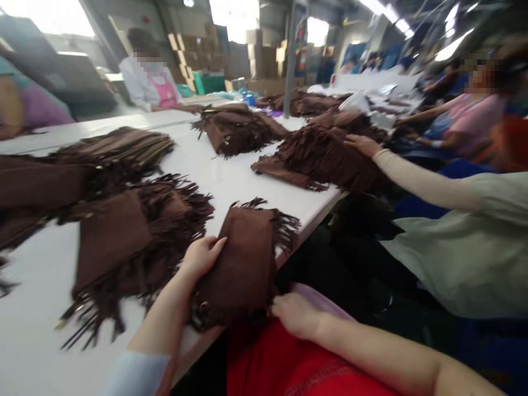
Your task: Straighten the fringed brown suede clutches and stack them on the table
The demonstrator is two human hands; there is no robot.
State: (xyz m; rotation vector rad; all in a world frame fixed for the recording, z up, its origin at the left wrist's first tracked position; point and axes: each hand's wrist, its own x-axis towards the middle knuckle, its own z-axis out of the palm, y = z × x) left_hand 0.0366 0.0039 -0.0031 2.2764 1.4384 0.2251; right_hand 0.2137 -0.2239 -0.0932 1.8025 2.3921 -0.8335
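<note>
A flat brown fringed bag (pixel 243 258) lies at the table's near edge, its fringe spreading to the upper right. My left hand (pixel 203 256) grips its left side, with the thumb on top and the other fingers hidden. At the bag's lower right corner, my right hand (pixel 295 313) is closed, its curled fingertips pinching the edge. Small metal fittings show at the lower left corner. Just left of my left hand lies a pile of similar fringed bags (pixel 113 239).
More brown bags lie in stacks (pixel 237 129) across the white table (pixel 225 176). To my right, a co-worker's hand (pixel 363 146) rests on a fringed heap (pixel 330 151). Other people sit around the table. A grey post (pixel 289 60) rises beyond the stacks.
</note>
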